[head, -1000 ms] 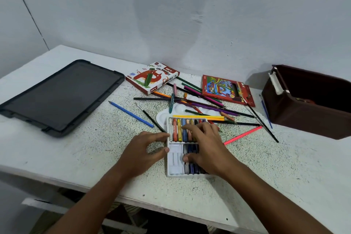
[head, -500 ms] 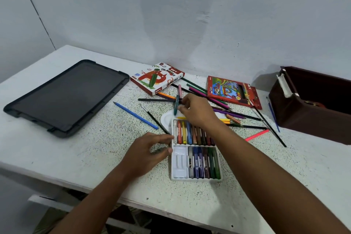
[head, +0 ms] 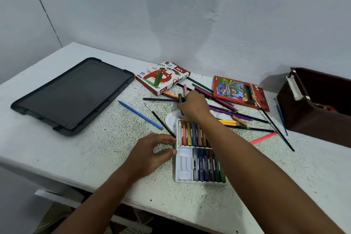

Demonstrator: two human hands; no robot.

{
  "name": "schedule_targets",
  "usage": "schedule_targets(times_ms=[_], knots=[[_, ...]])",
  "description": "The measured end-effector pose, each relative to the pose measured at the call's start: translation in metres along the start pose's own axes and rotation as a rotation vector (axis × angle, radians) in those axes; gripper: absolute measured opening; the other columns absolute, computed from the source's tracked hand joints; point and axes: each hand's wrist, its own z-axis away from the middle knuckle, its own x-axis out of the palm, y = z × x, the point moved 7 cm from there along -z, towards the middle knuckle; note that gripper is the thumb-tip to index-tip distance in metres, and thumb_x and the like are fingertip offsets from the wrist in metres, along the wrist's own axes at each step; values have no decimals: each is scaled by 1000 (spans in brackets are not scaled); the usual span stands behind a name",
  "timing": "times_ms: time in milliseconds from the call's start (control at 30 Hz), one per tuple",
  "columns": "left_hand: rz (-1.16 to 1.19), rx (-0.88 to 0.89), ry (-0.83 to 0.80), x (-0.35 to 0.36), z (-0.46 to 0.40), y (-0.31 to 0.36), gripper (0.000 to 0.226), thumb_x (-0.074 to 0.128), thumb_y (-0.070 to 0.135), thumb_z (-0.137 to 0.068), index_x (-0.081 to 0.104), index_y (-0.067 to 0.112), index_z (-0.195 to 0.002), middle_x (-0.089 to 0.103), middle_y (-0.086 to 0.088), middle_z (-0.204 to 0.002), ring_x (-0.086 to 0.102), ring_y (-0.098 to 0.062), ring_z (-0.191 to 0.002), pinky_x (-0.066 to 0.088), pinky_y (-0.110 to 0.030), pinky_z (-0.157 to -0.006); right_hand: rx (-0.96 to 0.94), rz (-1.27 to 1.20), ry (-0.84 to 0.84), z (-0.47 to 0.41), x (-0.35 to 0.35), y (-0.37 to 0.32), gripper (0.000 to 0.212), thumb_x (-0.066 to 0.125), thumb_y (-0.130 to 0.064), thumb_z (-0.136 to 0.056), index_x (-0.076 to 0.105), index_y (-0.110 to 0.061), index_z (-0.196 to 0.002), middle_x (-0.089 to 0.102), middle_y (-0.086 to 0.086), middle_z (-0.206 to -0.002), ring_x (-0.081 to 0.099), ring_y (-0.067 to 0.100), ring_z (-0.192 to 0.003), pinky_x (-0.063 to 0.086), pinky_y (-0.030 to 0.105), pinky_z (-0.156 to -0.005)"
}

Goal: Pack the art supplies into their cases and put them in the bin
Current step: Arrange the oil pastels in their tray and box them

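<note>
fingers of the right hand (head: 193,105) are curled round a dark green pastel (head: 180,99), which is gripped above the palette (head: 171,119) near the middle of the table (head: 95,148). the left hand (head: 152,155) is laid on the table beside the tray (head: 183,165), its thumb and forefinger bent and touching the tray's left wall; nothing is clasped inside them. the tray is set near the front edge of the table, and two rows of pastels (head: 191,136) are held in it, with bare slots left at the lower left. the far end of the tray is rested on the palette.

loose pencils (head: 224,100) and brushes (head: 275,129) are scattered behind and to the right of the tray, towards the back edge. a blue pencil (head: 140,115) is lain apart to the left of them, and a pink pencil (head: 263,138) to the right. the pastel box (head: 161,77) is placed shut at the back edge, just beside the black lid (head: 72,95), which is spread flat at the left side of the table. the pencil box (head: 239,90) is lain at the back edge to the right of the pastel box. the brown bin (head: 313,114) is stood at the right edge, well apart from the tray.
</note>
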Motion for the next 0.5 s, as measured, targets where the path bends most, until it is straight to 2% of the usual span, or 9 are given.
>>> schedule_targets(times_ms=[67,200,333,500], knots=[[-5,3,0,0,-1,1,40,68,49,-72,61,41,-111,70,20,-96,65,1,-93,51,-26,-84,-76,-103,-11,4,-9,-4,20,68,-23,-85,66,-8,-98,70,8,-90,64,23,-80,50,32,-66],[-14,3,4,0,0,0,41,67,50,-72,61,42,-111,69,19,-95,65,1,-92,51,-26,-84,-396,-121,16,46,-40,-13,17,62,-15,-91,63,-16,-108,66,2,-103,59,14,-87,43,24,-74],[-26,-8,0,0,0,-1,42,65,52,-71,60,43,-111,69,20,-95,64,1,-93,50,-26,-85,-659,-20,9,103,-42,2,18,59,-7,-91,63,-18,-105,60,-3,-109,54,8,-94,43,20,-77],[-41,-15,-9,0,-1,0,37,64,55,-70,65,44,-105,67,22,-94,63,2,-92,49,-23,-82,-863,177,-48,146,-20,20,24,62,-2,-85,66,-12,-106,58,5,-118,57,20,-103,50,27,-79]])
